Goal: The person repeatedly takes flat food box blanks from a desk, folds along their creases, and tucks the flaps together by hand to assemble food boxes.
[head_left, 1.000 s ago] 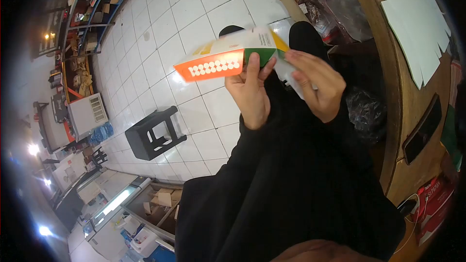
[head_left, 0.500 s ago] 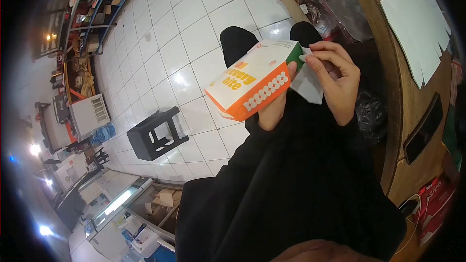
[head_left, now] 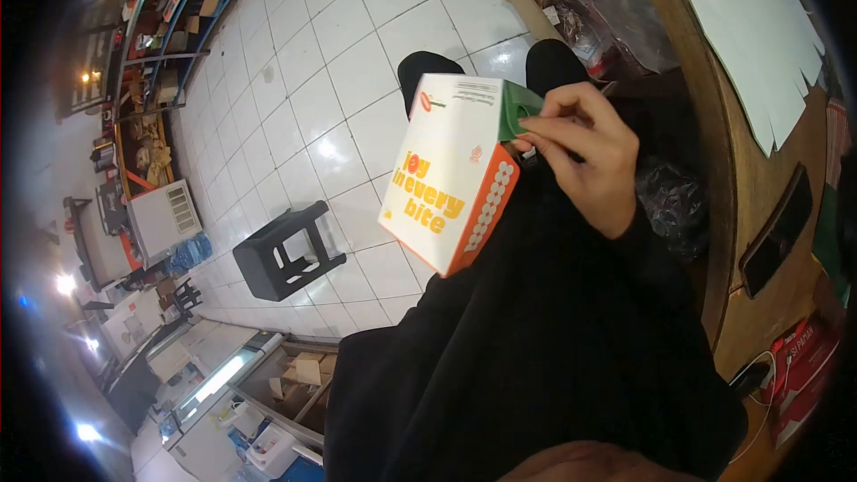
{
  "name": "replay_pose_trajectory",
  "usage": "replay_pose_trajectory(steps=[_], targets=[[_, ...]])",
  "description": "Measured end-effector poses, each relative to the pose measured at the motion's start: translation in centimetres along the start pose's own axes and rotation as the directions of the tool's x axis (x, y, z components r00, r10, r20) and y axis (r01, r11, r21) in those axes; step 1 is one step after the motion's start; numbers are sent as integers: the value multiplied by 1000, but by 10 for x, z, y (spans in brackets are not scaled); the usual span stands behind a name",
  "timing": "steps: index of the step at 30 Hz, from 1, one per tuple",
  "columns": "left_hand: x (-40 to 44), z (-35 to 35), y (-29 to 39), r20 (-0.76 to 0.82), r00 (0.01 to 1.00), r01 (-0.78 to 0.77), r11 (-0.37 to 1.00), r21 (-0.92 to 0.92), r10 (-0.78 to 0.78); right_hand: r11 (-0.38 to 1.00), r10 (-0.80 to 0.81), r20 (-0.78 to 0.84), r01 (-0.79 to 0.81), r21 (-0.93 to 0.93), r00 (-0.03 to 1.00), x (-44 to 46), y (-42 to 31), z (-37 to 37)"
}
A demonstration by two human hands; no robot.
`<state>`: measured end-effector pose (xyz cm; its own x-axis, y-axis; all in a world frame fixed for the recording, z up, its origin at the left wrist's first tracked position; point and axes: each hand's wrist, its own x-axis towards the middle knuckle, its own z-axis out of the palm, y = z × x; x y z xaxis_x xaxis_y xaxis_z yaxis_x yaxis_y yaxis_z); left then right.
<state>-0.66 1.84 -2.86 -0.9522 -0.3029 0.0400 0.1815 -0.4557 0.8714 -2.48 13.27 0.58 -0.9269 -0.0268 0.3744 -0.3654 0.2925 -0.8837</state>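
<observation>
A white, orange and green carton box (head_left: 437, 170) printed "joy in every bite" is held above my lap, tilted, its printed face toward me. My right hand (head_left: 589, 147) pinches the green end of the box at its upper right, thumb and fingertips pressed together there. My left hand is hidden, apart from what may be a fingertip under the green end. The white flap seen earlier beside the green end no longer shows.
A black stool (head_left: 290, 250) stands on the tiled floor at left. On the wooden table (head_left: 687, 0) at right lie white cut sheets (head_left: 759, 45) and a phone (head_left: 775, 230). Plastic bags (head_left: 625, 22) are at upper right, a red package (head_left: 803, 375) at lower right.
The box has turned so its printed face shows more fully and its lower end points down. My right hand has moved slightly left onto the green end. My left hand has gone out of sight behind the box.
</observation>
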Motion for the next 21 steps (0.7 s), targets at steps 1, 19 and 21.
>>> replay_pose_trajectory(steps=[1,19,21], targets=[[-2,-1,-1,-12,1000,-17,1000,-10,17,997,-76,-52,76,-6,996,-2,2,5],[-5,-20,-4,14,992,-126,990,-66,127,995,-18,41,14,95,999,-5,6,25],[-6,-17,-6,-18,993,-116,990,-80,115,996,-87,-16,87,34,996,-5,6,25]])
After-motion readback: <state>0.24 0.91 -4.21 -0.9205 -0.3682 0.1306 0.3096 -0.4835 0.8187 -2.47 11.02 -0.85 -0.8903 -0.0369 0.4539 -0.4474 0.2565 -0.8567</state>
